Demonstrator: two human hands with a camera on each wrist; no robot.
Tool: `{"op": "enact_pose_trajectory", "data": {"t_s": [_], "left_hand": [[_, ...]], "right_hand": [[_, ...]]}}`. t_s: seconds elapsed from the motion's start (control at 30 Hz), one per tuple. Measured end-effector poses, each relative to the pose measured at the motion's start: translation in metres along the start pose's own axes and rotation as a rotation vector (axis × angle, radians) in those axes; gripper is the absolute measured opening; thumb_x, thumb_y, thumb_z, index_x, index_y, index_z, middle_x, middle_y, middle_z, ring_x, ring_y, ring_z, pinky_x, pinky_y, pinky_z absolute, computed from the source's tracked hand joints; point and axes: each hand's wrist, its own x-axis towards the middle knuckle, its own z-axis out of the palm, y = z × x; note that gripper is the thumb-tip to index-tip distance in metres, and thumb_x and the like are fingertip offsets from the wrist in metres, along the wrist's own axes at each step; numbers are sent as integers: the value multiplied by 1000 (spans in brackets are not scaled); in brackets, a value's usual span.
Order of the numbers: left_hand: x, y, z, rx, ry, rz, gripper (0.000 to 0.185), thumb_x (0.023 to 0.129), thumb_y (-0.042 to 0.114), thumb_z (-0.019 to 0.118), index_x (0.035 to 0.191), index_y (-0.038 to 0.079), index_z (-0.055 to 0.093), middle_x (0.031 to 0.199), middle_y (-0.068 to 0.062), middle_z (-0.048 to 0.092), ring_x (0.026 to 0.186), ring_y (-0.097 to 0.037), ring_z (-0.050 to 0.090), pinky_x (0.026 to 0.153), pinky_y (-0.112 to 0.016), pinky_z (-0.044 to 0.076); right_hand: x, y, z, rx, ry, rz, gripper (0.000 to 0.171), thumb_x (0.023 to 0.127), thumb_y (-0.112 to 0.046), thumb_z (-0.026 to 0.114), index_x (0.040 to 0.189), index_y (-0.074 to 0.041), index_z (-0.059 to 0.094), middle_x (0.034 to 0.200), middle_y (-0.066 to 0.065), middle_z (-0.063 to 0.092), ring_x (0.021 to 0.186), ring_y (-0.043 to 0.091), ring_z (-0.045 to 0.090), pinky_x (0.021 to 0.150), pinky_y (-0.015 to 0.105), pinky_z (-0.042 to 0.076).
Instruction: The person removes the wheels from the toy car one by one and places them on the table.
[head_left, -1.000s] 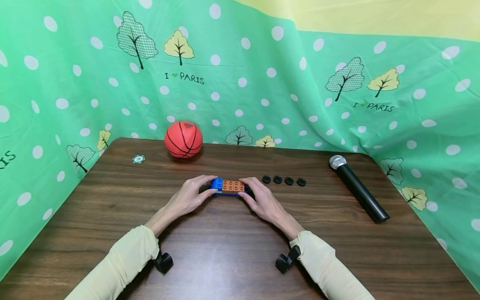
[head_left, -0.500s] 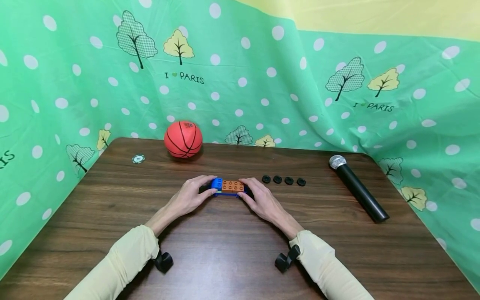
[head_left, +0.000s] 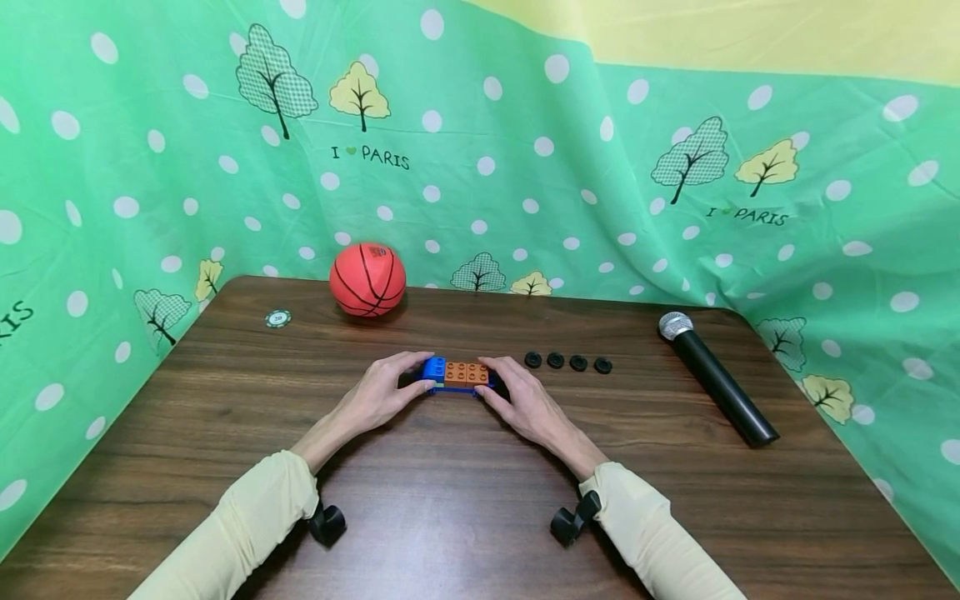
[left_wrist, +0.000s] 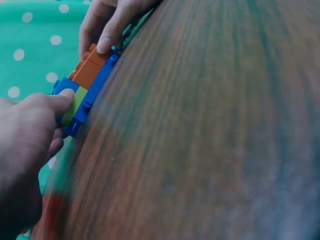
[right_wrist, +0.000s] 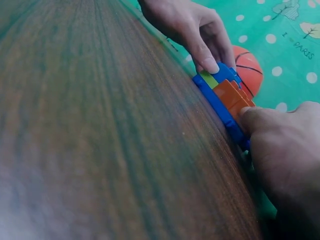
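A toy-brick vehicle body [head_left: 460, 373] lies on the table between both hands. It has a long blue base [left_wrist: 98, 88], two orange bricks [right_wrist: 232, 97] side by side, and a blue brick [head_left: 435, 367] above a lime-green one [left_wrist: 74, 106] at the left end. My left hand [head_left: 381, 388] grips that left end between thumb and fingers. At the right end my right hand [head_left: 526, 400] pinches the orange brick and base, thumb at the near side. The fingertips on the far side are partly hidden. To the right, several small black wheels [head_left: 555, 360] lie in a row.
A red toy basketball [head_left: 367, 280] stands at the back left, beside a poker chip [head_left: 277, 318]. On the right lies a black microphone [head_left: 718, 379] with a silver head. Green dotted cloth [head_left: 480, 192] hangs behind the brown wooden table [head_left: 465, 500].
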Motion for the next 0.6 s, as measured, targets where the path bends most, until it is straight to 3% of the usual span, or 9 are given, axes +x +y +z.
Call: {"op": "enact_pose_trajectory", "data": {"t_s": [0.2,0.4,0.6], "left_hand": [[-1,1,-2,-26,-1,-16,55,94,17,80,140,-3,60,130,-17,67,116,-30,66,97,-47,53],[-2,8,-10,43,9,-56,67,95,33,78,152,8,51,149,-13,54,138,-32,49,110,-57,40],[-5,11,-22,186,17,36,75,93,39,78,155,9,47,158,-14,43,144,-37,39,115,-62,30]], "right_hand": [[-1,-2,-1,24,-17,39,48,103,-22,68,146,-6,55,134,12,62,119,26,62,98,48,51],[-2,-4,-7,-3,5,46,49,104,-26,65,147,-4,54,137,13,61,125,28,59,100,51,50],[-8,-6,-17,-123,40,44,54,103,-35,66,147,-6,53,139,14,60,126,32,57,102,56,46]]}}
